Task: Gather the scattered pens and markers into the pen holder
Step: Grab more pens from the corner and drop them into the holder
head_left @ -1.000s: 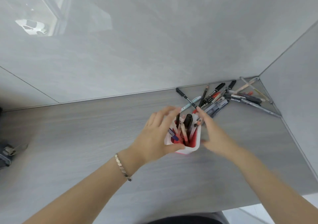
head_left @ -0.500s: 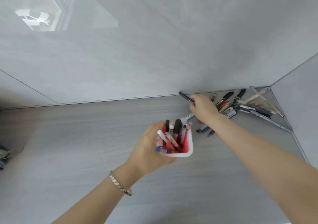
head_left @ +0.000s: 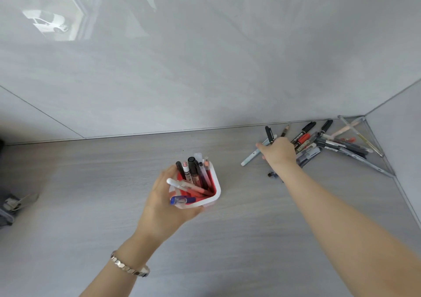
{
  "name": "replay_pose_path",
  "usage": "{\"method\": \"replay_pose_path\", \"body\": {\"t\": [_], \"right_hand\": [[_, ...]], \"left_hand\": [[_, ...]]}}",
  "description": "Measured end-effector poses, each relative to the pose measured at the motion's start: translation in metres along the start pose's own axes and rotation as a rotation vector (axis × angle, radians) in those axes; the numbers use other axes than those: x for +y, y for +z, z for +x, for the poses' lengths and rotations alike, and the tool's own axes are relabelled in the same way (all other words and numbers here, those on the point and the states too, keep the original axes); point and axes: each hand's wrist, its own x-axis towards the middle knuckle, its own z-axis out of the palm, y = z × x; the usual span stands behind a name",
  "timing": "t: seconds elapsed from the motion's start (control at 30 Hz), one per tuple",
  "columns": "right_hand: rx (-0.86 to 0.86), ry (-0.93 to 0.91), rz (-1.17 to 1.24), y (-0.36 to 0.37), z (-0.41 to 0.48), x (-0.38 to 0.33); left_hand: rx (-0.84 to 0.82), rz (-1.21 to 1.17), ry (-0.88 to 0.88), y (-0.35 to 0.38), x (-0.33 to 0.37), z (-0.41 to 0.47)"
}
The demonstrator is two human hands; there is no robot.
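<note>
The left hand [head_left: 164, 207] is closed around the near left side of the pen holder [head_left: 215, 188], a white, rounded-corner container with a red interior that stands on the table [head_left: 91, 194]. The right hand [head_left: 279, 152] rests on the left edge of the scattered pile [head_left: 330, 143]; its fingers curl over a black pen [head_left: 269, 134] and touch a pale blue pen [head_left: 251, 156], but whether the grasp is complete cannot be determined. The holder contains several pens and markers standing upright or leaning, including a black marker [head_left: 193, 166], a white marker with unreadable dark print [head_left: 186, 171], a white-capped pink pen [head_left: 189, 186] and a blue-capped pen [head_left: 182, 200] lying across the rim. The pile occupies the far right corner, against the wall [head_left: 205, 68]; the print on its barrels is too small to read. The table is matt grey with a wood-grain texture; the wall is glossy grey panelling. A metal link bracelet [head_left: 129, 266] encircles the left wrist.
</note>
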Motion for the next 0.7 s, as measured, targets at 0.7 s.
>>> {"method": "replay_pose_path", "body": {"t": [0.7], "right_hand": [[-0.213,-0.515,1.041,-0.006,-0.170,-0.066]], "left_hand": [[0.008,-0.106,-0.113,0.001,-0.003,-0.008]]}}
